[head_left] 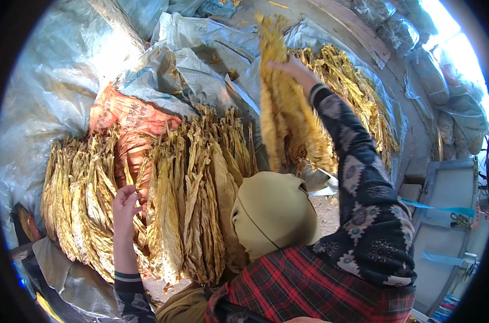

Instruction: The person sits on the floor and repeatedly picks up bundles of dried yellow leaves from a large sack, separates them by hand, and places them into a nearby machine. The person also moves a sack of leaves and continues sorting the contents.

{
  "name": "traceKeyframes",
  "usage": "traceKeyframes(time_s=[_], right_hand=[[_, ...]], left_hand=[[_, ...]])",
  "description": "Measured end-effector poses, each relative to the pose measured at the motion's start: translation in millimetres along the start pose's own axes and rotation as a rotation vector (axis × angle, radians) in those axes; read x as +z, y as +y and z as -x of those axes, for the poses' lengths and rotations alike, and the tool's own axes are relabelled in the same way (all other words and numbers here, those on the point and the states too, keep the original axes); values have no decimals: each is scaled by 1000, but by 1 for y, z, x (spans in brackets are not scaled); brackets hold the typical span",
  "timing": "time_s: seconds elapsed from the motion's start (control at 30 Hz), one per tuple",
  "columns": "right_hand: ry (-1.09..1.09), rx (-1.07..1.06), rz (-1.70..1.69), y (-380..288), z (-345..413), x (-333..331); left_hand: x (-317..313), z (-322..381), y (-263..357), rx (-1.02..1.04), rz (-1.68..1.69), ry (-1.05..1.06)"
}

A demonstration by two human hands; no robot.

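Note:
My right hand [295, 72] is raised at the upper middle, closed around a bunch of dried yellow-brown leaves [282, 101], probably tobacco; the bunch is blurred and hangs down. At the lower left, my left hand [125, 202] has curled fingers beside a thin leaf stalk, between two groups of hanging leaves; whether it grips the stalk is unclear. One group of dried leaves [79, 194] lies left of that hand, another [200, 185] to its right, stalk ends up. More yellow leaves [349, 84] are heaped behind my right forearm.
A red woven sack [123, 117] with printed writing lies behind the leaves. Crumpled plastic sheeting [204, 36] surrounds them, with a wooden pole [117, 24] at top left. A beige cap-like cloth [276, 210] blocks the lower middle. Filled clear bags [430, 76] and grey panels [442, 246] stand right.

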State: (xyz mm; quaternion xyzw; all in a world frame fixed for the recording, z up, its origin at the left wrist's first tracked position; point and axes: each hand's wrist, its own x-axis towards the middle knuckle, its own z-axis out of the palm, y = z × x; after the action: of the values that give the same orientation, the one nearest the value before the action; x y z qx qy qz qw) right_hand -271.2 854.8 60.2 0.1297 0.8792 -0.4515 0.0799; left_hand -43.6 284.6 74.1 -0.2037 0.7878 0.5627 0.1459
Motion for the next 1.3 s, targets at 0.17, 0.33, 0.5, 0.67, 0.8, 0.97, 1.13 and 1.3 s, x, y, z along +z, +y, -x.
traceKeyframes(time_s=[0.17,0.33,0.5,0.67,0.8,0.97,1.13,1.3], right_hand=[[146,36,503,40,13,128],[47,-48,682,70,19,155],[270,-395,737,41,8,171],[21,-419,640,44,-39,188],[111,-349,656,51,-67,214],[-248,-279,272,76,-35,224],[4,-216,763,141,-118,197],[105,-26,473,143,-116,187]], left_hand=[[4,6,-23,-26,-73,-8],[4,11,-38,-49,-122,-71],[3,14,-39,-71,-143,-116],[29,9,-25,6,-108,-106],[14,17,-36,77,-30,-99],[-3,32,-46,-25,-394,-201],[-12,30,-72,240,-461,-134],[-71,48,-101,-55,-1119,560]])
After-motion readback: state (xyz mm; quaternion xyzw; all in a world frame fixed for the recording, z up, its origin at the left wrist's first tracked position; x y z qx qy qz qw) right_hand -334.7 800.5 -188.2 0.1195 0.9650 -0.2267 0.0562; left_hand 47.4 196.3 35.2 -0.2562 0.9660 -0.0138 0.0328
